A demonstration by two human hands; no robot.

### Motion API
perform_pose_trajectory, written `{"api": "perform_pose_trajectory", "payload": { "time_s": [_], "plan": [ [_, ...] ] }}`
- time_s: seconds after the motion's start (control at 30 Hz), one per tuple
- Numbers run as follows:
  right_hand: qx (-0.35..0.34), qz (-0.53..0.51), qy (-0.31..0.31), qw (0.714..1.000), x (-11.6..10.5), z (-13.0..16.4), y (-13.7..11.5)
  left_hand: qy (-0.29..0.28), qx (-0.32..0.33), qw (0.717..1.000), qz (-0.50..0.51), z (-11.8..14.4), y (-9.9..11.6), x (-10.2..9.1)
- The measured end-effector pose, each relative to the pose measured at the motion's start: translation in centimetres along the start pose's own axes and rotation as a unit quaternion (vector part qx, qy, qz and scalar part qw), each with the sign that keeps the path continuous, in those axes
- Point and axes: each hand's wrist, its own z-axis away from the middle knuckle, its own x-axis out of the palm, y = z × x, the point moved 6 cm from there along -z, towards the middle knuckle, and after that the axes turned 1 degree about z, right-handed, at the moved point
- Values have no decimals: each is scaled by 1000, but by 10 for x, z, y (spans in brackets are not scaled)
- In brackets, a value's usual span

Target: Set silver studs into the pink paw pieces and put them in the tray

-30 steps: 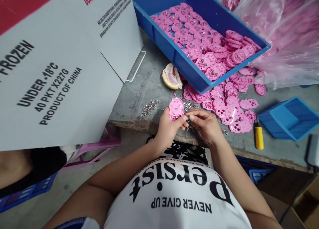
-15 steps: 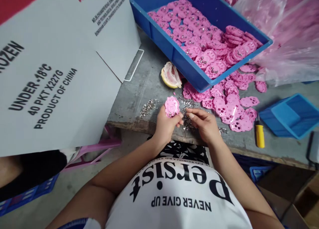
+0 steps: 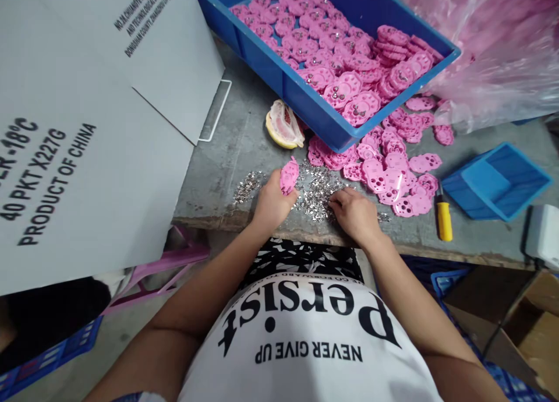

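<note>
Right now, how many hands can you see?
2: the left hand holds a flat pink plastic piece; the right hand is by tiny silver metal bits. Others may be hidden.

Right hand [image 3: 357, 214] curled, palm down

My table [image 3: 244, 93] was grey, with a rough front edge. A big blue tray [image 3: 271, 76] stood on it, and a cut piece of fruit [image 3: 283, 125] lay just beside that. Close to me I had lots of little shiny bits [image 3: 317, 191], with a smaller heap [image 3: 248, 186] on the left. Flat pink pieces [image 3: 393, 177] lay in a pile, near a yellow-handled tool [image 3: 444, 221] and a small blue bin [image 3: 476, 186].
</note>
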Motion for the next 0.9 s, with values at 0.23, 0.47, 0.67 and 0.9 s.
{"api": "perform_pose_trajectory", "payload": {
  "time_s": [0.23, 0.47, 0.67, 0.9],
  "plan": [
    [46, -97, 65, 992, -7, -2, 26, -58, -45, 981, 182, 16, 5, 9],
    [68, -235, 60, 968, -9, -8, 31, -110, -58, 958, 257, 24, 24, 19],
    [93, -454, 39, 885, -2, -9, 39, -129, -75, 950, 275, 37, 22, 24],
    [117, -651, -32, 750, -6, 0, 23, -145, -86, 942, 290, 46, 23, 26]
  ]
}}
